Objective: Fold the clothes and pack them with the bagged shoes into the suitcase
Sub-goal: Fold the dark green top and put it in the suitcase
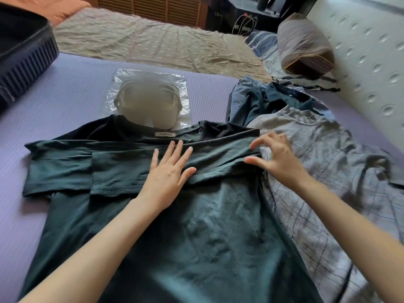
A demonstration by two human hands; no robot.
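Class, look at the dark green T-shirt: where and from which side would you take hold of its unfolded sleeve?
Pinch the unfolded sleeve at its outer hem, coming from the person's left. That hem lies flat and free on the purple mat, and the left hand rests nearest it.

The T-shirt is dark green. The checked shirt is grey with dark lines, the denim garment faded blue. The finely striped bedsheet is lilac, the suitcase navy, the bagged shoes pale beige.
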